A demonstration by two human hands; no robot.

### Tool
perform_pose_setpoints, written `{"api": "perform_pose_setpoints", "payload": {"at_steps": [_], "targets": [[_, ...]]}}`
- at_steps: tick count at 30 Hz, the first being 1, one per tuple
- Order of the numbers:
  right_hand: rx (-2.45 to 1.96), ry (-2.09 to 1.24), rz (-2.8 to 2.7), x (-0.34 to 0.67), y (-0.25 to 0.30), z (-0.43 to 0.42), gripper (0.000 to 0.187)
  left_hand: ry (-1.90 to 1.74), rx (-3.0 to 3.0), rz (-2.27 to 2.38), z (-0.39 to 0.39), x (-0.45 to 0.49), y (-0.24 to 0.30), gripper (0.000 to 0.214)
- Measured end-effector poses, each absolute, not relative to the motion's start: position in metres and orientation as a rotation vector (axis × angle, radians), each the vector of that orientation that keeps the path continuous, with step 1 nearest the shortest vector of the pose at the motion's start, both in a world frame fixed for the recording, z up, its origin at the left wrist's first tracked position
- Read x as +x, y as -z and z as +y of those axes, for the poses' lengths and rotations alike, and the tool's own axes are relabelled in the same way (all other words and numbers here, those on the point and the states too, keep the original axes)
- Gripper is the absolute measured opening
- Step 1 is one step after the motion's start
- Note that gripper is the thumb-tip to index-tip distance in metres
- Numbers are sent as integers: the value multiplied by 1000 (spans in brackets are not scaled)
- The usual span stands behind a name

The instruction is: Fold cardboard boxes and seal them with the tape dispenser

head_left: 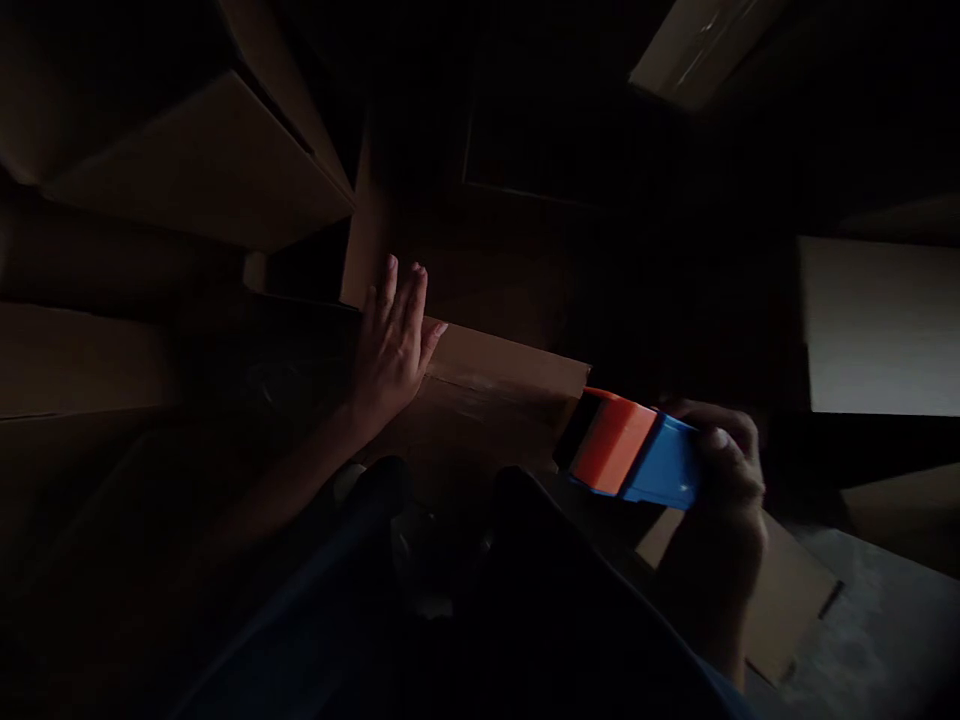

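Note:
A brown cardboard box (pixel 499 405) lies in front of my knees, with shiny tape visible along its near side. My left hand (pixel 395 345) rests on the box's upper edge, its fingers stretched out. In my right hand (pixel 724 455) is an orange and blue tape dispenser (pixel 634 450), gripped at its blue end. The dispenser's orange and black end is at the box's right corner; whether it touches the cardboard I cannot tell. Deep shadow hides the inside of the box.
Large open cardboard boxes (pixel 202 170) stand at the upper left. On the right are a pale box (pixel 881 325) and a flat cardboard piece (pixel 795 590) on the grey floor (pixel 870 630). Another taped box (pixel 694 50) shows at the top. The scene is very dark.

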State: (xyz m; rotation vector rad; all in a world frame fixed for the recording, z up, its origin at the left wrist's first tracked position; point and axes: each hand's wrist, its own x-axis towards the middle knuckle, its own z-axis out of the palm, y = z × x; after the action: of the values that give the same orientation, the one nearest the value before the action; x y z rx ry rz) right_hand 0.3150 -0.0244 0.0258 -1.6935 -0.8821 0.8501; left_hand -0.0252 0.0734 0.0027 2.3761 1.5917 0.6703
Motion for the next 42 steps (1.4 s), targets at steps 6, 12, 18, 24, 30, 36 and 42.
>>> {"api": "perform_pose_setpoints", "payload": {"at_steps": [6,12,18,24,30,36,42], "targets": [[-1683,-856,-898,312,-31,-23,34,-604,2396,1578,72,-19,-5,61],[-1697,-843,-911,304,-39,-25,29,-763,2254,1566,75,-28,4,51],[-1714,-864,-863,301,-40,-26,30,-766,2249,1597,73,-28,6,55],[-1702,-897,-913,311,-34,-24,35,-629,2379,1611,69,-16,-6,56],[-1749,-853,-890,316,-28,-24,36,-590,2314,1661,67,-1,-8,46],[-1735,-857,-912,315,-27,-24,36,-658,2236,1576,67,-9,-13,41],[-1737,-817,-861,304,-38,-25,31,-663,2189,1610,68,-3,-19,36]]}}
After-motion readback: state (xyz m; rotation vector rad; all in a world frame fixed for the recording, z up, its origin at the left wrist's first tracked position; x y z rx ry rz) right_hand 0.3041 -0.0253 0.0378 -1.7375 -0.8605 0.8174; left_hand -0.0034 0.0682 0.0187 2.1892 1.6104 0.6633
